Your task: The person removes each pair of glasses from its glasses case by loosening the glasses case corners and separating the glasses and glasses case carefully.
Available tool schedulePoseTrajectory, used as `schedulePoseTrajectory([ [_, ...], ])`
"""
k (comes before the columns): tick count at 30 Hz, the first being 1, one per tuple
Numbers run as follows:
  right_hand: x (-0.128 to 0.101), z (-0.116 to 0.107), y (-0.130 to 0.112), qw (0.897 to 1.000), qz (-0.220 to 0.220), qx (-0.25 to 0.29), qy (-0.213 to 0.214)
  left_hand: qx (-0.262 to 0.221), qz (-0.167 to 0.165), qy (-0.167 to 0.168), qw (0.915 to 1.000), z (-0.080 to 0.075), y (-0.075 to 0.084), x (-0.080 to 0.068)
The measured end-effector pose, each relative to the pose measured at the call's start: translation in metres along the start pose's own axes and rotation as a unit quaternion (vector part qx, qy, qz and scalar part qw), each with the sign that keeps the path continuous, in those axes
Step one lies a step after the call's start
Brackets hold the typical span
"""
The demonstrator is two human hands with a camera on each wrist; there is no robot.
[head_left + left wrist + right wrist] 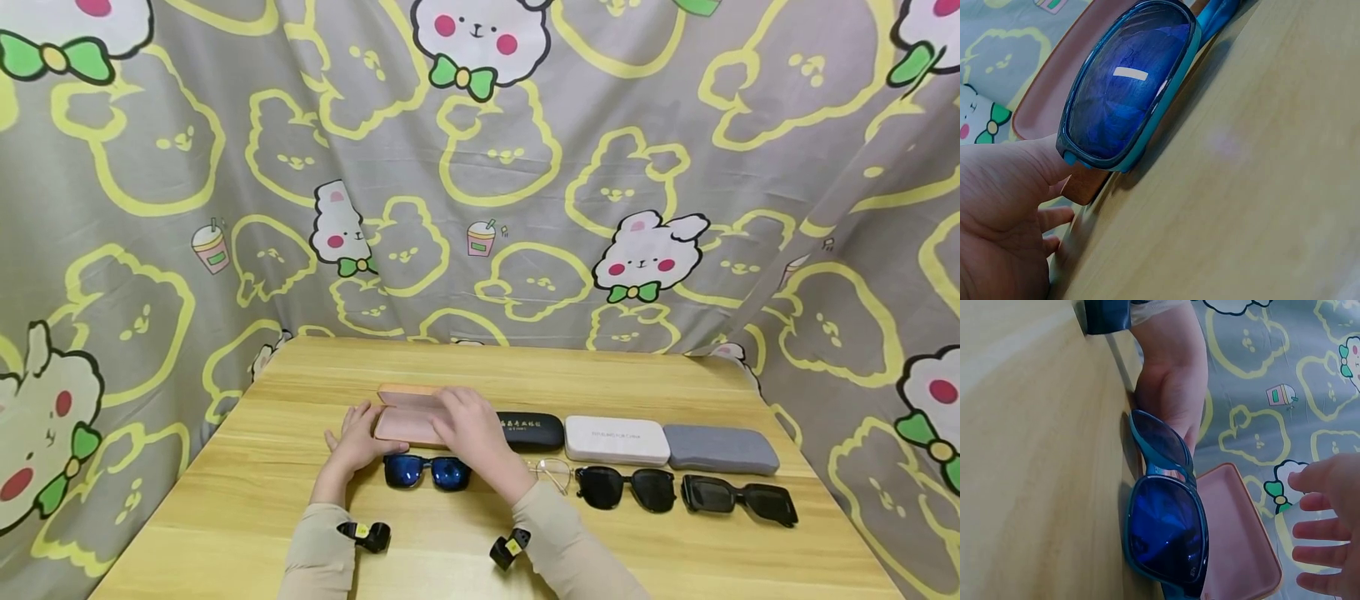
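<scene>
An orange eyeglass case (408, 425) with a pink lining lies with its lid raised. At its left end my left hand (356, 437) has the thumb along the front edge and loosely extended fingers beside the end. My right hand (476, 429) overlaps the case's right end in the head view; the right wrist view shows its fingers (1322, 555) spread with nothing between them. Just in front of the case sit sunglasses with blue mirrored lenses (450, 473), also large in the left wrist view, where the lens (1129, 87) hides part of the thumb.
Right of the orange case stand a black case (536, 432), a white case (617, 440) and a grey-blue case (723, 448). Clear-lens glasses (553, 475), black sunglasses (626, 489) and thick-framed sunglasses (738, 498) lie before them. A patterned curtain (517, 233) hangs behind the wooden table (217, 500).
</scene>
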State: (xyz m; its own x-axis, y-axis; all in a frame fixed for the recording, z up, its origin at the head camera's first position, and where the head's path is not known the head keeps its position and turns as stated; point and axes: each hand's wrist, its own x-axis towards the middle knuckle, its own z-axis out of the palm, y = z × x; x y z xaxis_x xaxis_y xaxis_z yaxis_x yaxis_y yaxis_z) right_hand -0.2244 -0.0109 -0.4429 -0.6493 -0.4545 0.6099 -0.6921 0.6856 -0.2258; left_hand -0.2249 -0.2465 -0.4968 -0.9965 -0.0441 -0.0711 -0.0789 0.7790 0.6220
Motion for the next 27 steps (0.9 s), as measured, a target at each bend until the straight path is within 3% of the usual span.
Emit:
schedulePoseTrajectory([
  [4,0.003,0.004,0.005,1.000,0.000,-0.001,0.008,0.001,-0.002,0.000,1.0000,0.000,0.000,0.000],
  [27,0.037,0.022,0.020,0.996,0.072,-0.005,-0.055,0.010,-0.010,0.002,0.9999,0.001,0.000,0.002],
])
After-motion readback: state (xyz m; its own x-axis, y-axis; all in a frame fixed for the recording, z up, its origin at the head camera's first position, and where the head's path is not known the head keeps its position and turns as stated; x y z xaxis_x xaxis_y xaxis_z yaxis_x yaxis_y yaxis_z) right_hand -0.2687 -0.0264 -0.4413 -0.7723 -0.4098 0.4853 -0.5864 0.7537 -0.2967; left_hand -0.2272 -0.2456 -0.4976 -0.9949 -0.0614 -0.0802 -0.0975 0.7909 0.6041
